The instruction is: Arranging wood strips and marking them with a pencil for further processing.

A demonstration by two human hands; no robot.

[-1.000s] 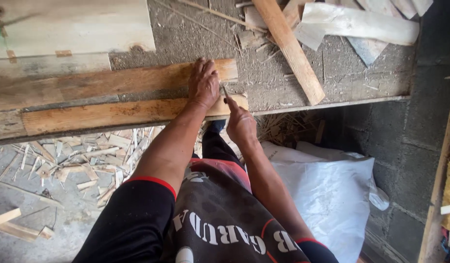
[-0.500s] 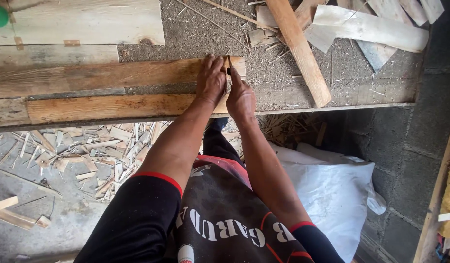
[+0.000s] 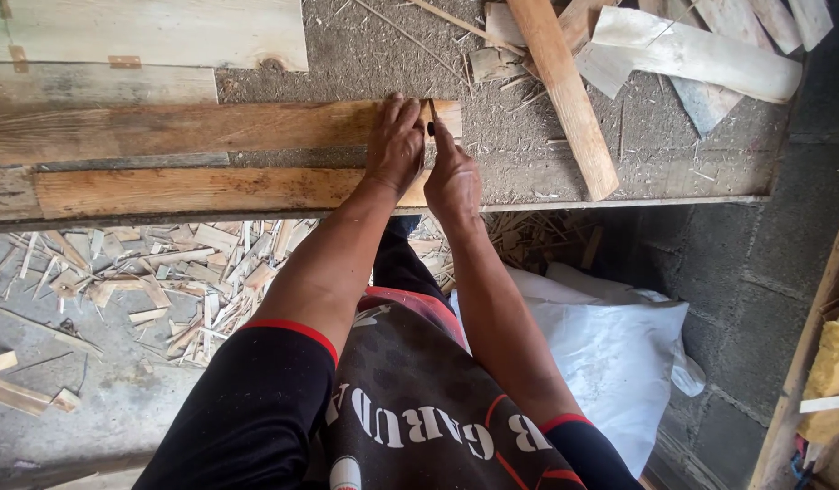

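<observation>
Right by R fingers (image 3: 440, 136): pencil (image 3: 429, 122), on plank (image 3: 183, 127).

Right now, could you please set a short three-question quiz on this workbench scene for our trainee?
1. True or false: the left hand lies flat on the far brown wooden plank.
2. What does the right hand grip at that plank's end? A) a slim dark marking tool B) a hammer C) a saw
3. What lies on the floor under the grey workbench, to the person's left?

Key
1. True; the palm presses down near the plank's right end.
2. A; only its slim dark tip shows between the two hands, so its exact kind cannot be told.
3. A heap of pale wood offcuts.
</observation>
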